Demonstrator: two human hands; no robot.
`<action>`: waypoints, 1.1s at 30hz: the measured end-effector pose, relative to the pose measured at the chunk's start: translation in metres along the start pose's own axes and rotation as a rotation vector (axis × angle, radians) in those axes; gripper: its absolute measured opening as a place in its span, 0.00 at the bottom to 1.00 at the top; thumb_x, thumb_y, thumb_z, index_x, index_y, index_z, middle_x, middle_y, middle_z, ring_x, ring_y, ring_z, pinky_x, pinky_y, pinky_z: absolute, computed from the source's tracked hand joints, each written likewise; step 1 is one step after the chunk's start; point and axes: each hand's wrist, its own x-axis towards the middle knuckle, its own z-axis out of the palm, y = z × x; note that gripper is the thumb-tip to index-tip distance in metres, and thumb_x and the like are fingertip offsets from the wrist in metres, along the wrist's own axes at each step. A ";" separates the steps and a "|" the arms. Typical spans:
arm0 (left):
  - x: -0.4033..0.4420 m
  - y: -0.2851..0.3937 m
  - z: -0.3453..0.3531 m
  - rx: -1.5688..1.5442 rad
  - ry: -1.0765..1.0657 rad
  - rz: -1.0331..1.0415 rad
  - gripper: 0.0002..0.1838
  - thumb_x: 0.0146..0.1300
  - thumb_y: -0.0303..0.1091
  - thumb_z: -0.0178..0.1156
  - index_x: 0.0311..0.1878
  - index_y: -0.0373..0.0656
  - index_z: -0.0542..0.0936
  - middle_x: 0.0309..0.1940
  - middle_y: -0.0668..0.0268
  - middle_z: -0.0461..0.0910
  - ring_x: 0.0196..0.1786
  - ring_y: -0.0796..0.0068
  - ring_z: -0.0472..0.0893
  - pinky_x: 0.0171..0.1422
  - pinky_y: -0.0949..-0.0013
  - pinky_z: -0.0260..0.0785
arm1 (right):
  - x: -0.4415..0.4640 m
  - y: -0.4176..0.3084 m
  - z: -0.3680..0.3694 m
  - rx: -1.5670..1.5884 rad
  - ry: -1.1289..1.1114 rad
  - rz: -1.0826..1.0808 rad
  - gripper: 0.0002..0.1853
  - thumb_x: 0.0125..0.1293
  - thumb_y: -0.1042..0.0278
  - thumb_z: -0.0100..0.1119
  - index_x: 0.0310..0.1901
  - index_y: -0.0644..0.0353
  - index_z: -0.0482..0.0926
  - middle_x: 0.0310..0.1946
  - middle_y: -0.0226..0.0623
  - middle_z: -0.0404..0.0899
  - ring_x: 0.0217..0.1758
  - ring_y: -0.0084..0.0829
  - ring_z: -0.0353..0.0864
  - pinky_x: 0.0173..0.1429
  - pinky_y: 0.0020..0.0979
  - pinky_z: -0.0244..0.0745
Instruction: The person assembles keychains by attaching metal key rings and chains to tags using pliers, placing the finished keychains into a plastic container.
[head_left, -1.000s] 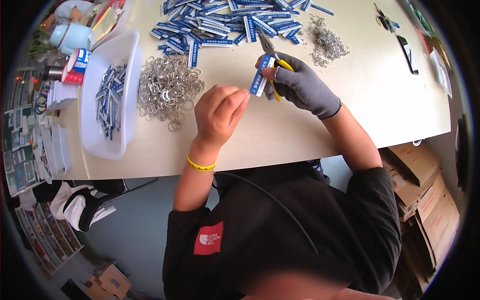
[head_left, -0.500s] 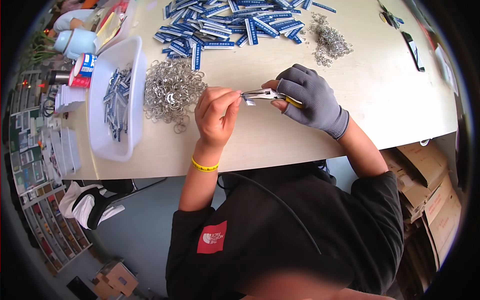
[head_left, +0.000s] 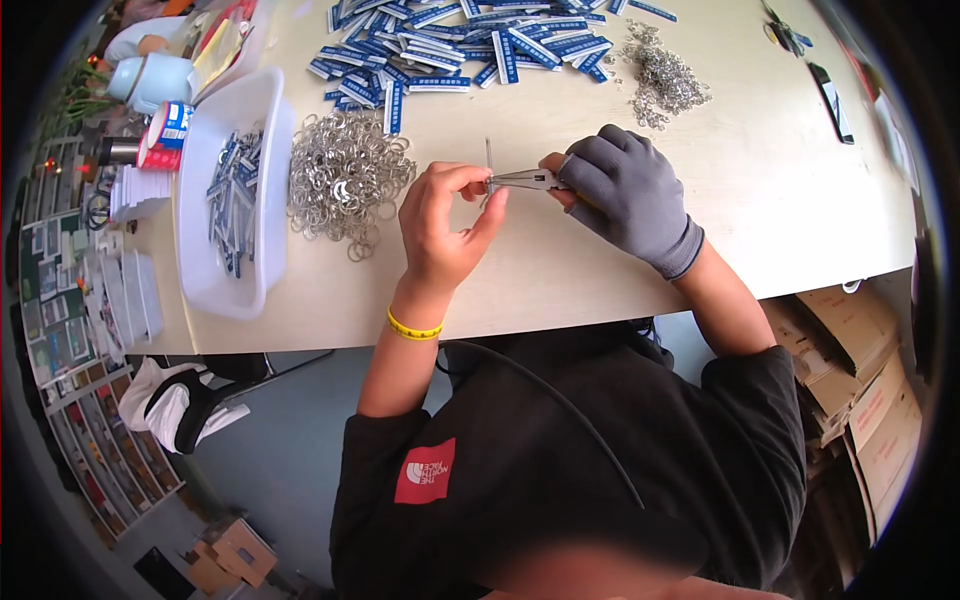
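My left hand [head_left: 445,222], bare with a yellow wristband, pinches a thin, narrow strip [head_left: 489,152] that sticks up past the fingertips. It looks like a tag seen edge-on; its lower part is mostly hidden by the fingers. My right hand [head_left: 632,200], in a grey glove with bare fingertips, is closed around long-nose pliers [head_left: 530,179]. The jaws reach the left fingertips and the strip; any small part between them is too small to make out. Left of my left hand lies a pile of metal split rings [head_left: 345,180].
Blue-and-white tags [head_left: 440,50] are heaped at the back, beside a pile of small metal fittings [head_left: 668,85]. A white plastic bin [head_left: 272,190] at left holds more tags. A phone [head_left: 831,103] and scissors [head_left: 785,35] lie far right. Cardboard [head_left: 870,370] stands below the table's right edge.
The strip now points upward above my left fingers, where a pale piece hung below the pliers before. My left hand has shifted slightly right, its thumb and forefinger spread further; the gloved hand has turned.
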 end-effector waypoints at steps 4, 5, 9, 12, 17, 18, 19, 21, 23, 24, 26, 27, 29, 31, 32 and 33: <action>-0.002 -0.004 -0.001 0.119 0.003 0.065 0.15 0.54 0.17 0.69 0.43 0.38 0.78 0.32 0.62 0.81 0.28 0.74 0.77 0.35 0.72 0.72 | 0.001 -0.002 -0.001 -0.012 0.002 -0.001 0.14 0.56 0.62 0.69 0.45 0.51 0.82 0.32 0.29 0.78 0.33 0.33 0.77 0.34 0.33 0.74; -0.002 -0.005 -0.001 0.141 0.008 0.078 0.15 0.53 0.16 0.69 0.43 0.38 0.78 0.31 0.62 0.81 0.28 0.74 0.77 0.34 0.72 0.71 | 0.001 -0.004 -0.002 -0.025 0.001 0.000 0.14 0.56 0.63 0.69 0.45 0.51 0.82 0.32 0.28 0.78 0.33 0.33 0.77 0.34 0.33 0.74; -0.002 -0.005 -0.003 0.178 0.023 0.102 0.13 0.53 0.16 0.68 0.39 0.38 0.77 0.28 0.62 0.81 0.26 0.72 0.78 0.31 0.71 0.71 | 0.001 -0.009 0.000 -0.043 0.033 0.003 0.15 0.55 0.64 0.69 0.45 0.51 0.82 0.33 0.28 0.77 0.33 0.32 0.76 0.33 0.33 0.73; -0.002 -0.007 -0.003 0.177 0.059 0.101 0.13 0.51 0.17 0.69 0.37 0.40 0.77 0.26 0.64 0.79 0.25 0.72 0.78 0.30 0.71 0.70 | 0.003 -0.012 0.002 -0.034 0.050 0.005 0.16 0.54 0.65 0.69 0.46 0.51 0.82 0.33 0.28 0.77 0.33 0.32 0.76 0.34 0.33 0.73; -0.001 -0.008 -0.001 0.205 0.092 0.141 0.14 0.47 0.19 0.71 0.34 0.42 0.76 0.23 0.68 0.77 0.23 0.71 0.77 0.29 0.70 0.67 | 0.005 -0.015 0.004 -0.024 0.053 0.016 0.16 0.54 0.65 0.69 0.46 0.50 0.83 0.34 0.28 0.76 0.33 0.33 0.75 0.34 0.34 0.72; -0.001 -0.008 -0.001 0.211 0.094 0.147 0.14 0.47 0.19 0.71 0.34 0.42 0.76 0.23 0.68 0.77 0.23 0.71 0.77 0.29 0.70 0.67 | 0.005 -0.015 0.004 -0.023 0.044 0.019 0.16 0.55 0.65 0.69 0.46 0.50 0.83 0.34 0.28 0.76 0.33 0.33 0.75 0.34 0.34 0.72; -0.001 -0.007 -0.001 0.217 0.096 0.153 0.14 0.47 0.19 0.71 0.34 0.43 0.76 0.23 0.67 0.77 0.23 0.71 0.77 0.28 0.70 0.67 | 0.005 -0.015 0.004 -0.021 0.037 0.023 0.16 0.55 0.65 0.69 0.46 0.50 0.83 0.34 0.28 0.76 0.33 0.33 0.75 0.34 0.34 0.72; -0.001 -0.007 -0.002 0.222 0.099 0.164 0.15 0.46 0.19 0.70 0.34 0.43 0.76 0.22 0.67 0.76 0.23 0.70 0.77 0.28 0.70 0.67 | 0.004 -0.015 0.004 -0.009 0.026 0.023 0.15 0.55 0.65 0.69 0.46 0.50 0.83 0.34 0.28 0.76 0.33 0.33 0.75 0.34 0.34 0.73; -0.001 -0.007 -0.002 0.220 0.100 0.176 0.15 0.46 0.19 0.70 0.34 0.43 0.76 0.22 0.67 0.76 0.23 0.70 0.76 0.28 0.70 0.67 | 0.003 -0.014 0.005 -0.006 0.025 0.018 0.15 0.56 0.64 0.69 0.46 0.51 0.83 0.33 0.28 0.77 0.33 0.33 0.75 0.34 0.34 0.73; 0.000 -0.007 -0.001 0.227 0.101 0.183 0.15 0.46 0.19 0.70 0.34 0.43 0.76 0.22 0.67 0.76 0.23 0.70 0.76 0.28 0.70 0.67 | 0.002 -0.013 0.005 -0.010 0.029 0.011 0.15 0.56 0.64 0.69 0.47 0.51 0.83 0.33 0.28 0.77 0.33 0.33 0.75 0.34 0.34 0.73; 0.000 -0.007 -0.001 0.242 0.104 0.197 0.15 0.46 0.19 0.70 0.34 0.43 0.76 0.21 0.68 0.76 0.23 0.70 0.76 0.28 0.69 0.67 | 0.001 -0.013 0.005 -0.034 0.031 -0.006 0.15 0.57 0.64 0.69 0.47 0.51 0.83 0.34 0.27 0.77 0.33 0.33 0.75 0.33 0.34 0.73; 0.000 -0.007 -0.001 0.246 0.102 0.197 0.15 0.46 0.19 0.70 0.34 0.43 0.76 0.21 0.68 0.76 0.23 0.70 0.76 0.28 0.69 0.67 | 0.001 -0.012 0.005 -0.055 0.029 -0.016 0.15 0.57 0.63 0.69 0.47 0.51 0.83 0.34 0.27 0.77 0.33 0.32 0.75 0.33 0.34 0.73; 0.000 -0.007 -0.001 0.255 0.098 0.198 0.14 0.47 0.20 0.71 0.33 0.44 0.75 0.21 0.68 0.76 0.23 0.70 0.76 0.28 0.69 0.66 | 0.000 -0.012 0.004 -0.101 0.010 -0.034 0.16 0.57 0.62 0.69 0.48 0.51 0.82 0.34 0.27 0.77 0.33 0.31 0.75 0.32 0.33 0.73; 0.000 -0.006 -0.001 0.283 0.082 0.197 0.14 0.48 0.20 0.71 0.33 0.45 0.75 0.21 0.70 0.75 0.23 0.71 0.76 0.29 0.69 0.65 | -0.001 -0.012 0.002 -0.152 -0.025 -0.051 0.16 0.57 0.61 0.68 0.48 0.51 0.82 0.33 0.26 0.76 0.32 0.30 0.74 0.31 0.32 0.73; 0.000 -0.006 -0.001 0.297 0.073 0.197 0.14 0.48 0.21 0.71 0.33 0.45 0.75 0.21 0.71 0.75 0.23 0.71 0.75 0.30 0.69 0.65 | -0.002 -0.012 0.002 -0.165 -0.040 -0.043 0.15 0.58 0.61 0.68 0.47 0.51 0.82 0.33 0.26 0.76 0.32 0.30 0.74 0.31 0.32 0.72; 0.000 -0.005 -0.002 0.308 0.045 0.199 0.13 0.48 0.20 0.70 0.33 0.44 0.75 0.21 0.70 0.75 0.23 0.71 0.75 0.30 0.68 0.65 | -0.003 -0.012 0.001 -0.177 -0.056 -0.036 0.15 0.58 0.61 0.68 0.46 0.51 0.82 0.33 0.26 0.75 0.32 0.30 0.73 0.30 0.31 0.72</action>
